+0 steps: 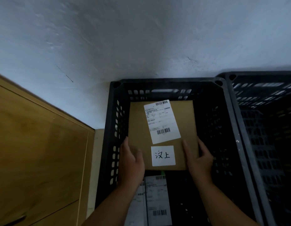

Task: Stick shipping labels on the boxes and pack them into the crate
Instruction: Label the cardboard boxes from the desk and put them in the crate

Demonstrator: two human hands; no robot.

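Note:
A brown cardboard box [138, 121] sits inside the black slotted crate [229, 121], toward its far end. On its top are a white shipping label [162, 121] with barcodes and a small white sticker [163, 155] with handwritten characters. My left hand [131, 162] grips the box's near left edge, thumb on top. My right hand [199, 159] grips the near right edge the same way. Nearer to me in the crate lie other labelled boxes [157, 199], mostly in shadow and partly hidden by my left forearm.
A second dark slotted crate [263, 111] stands against the first on the right. A wooden cabinet [35, 152] stands to the left with a narrow gap beside the crate. A white wall [141, 38] rises directly behind both crates.

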